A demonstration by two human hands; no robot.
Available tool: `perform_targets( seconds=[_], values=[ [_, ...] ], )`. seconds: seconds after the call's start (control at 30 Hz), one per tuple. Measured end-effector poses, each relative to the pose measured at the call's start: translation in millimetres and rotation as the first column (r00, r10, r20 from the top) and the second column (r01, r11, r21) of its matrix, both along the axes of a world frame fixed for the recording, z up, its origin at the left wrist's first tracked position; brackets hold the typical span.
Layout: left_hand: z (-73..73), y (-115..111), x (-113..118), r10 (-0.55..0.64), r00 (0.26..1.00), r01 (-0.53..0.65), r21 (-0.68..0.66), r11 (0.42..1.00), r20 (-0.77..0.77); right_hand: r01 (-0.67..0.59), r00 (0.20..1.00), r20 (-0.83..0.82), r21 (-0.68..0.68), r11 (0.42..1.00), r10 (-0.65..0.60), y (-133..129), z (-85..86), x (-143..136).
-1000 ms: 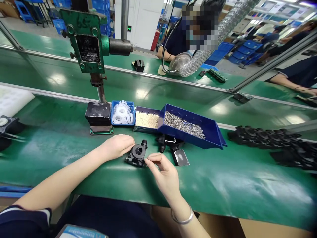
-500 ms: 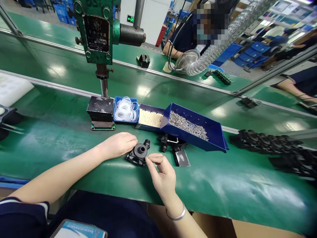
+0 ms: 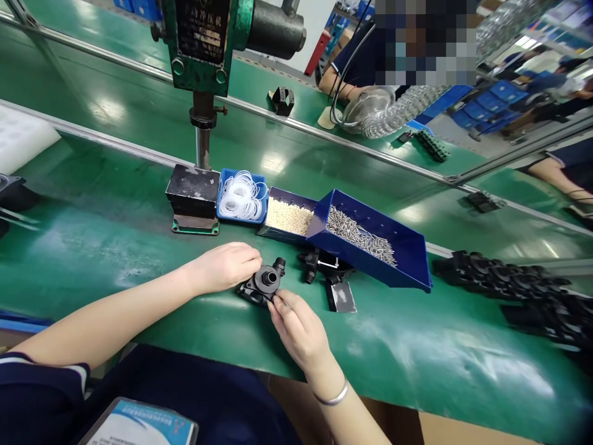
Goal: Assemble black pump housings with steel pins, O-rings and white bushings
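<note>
A round black plastic housing (image 3: 267, 281), with a central spout and a side port, lies on the green bench in front of me. My left hand (image 3: 230, 266) is closed on its upper left edge, fingers bent over the rim. At the lower right edge of the housing, my right hand (image 3: 299, 327) is pinched shut, thumb and fingertips pressed together against it. Whatever small thing those fingertips may hold is hidden. Beyond them stands a blue bin of metal pins (image 3: 361, 238), its near end raised over another black part (image 3: 319, 262).
A green press (image 3: 204, 55) stands over a black block (image 3: 193, 191). Beside it are a blue tray of white rings (image 3: 241, 196) and a bin of small cream pieces (image 3: 290, 216). Black housings (image 3: 504, 275) line the right. A co-worker's arm (image 3: 340, 86) is across the rail.
My right hand has shifted slightly down and left along the housing's edge, its fingers drawn closer together. The left hand stays on the housing. The whole view has tilted down a little.
</note>
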State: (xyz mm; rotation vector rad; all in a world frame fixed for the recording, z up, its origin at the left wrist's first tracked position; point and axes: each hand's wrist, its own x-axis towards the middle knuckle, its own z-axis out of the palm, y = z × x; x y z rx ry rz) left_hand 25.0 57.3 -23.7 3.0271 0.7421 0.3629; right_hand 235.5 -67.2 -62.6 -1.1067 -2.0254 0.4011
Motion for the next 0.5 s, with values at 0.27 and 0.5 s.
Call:
perform_targets(
  seconds=[0.27,0.5],
  values=[
    [27.1,27,10,0.02,0.999,-0.022,0.055,0.998,0.043,0.268,0.963,0.001,-0.008,0.963,-0.268,41,32.2,67],
    [50.5,94,142,0.043,0.959,-0.164,-0.426,0.89,-0.28,0.484,0.872,0.371,-0.571,0.663,-0.318,160,12.8,151]
  ],
)
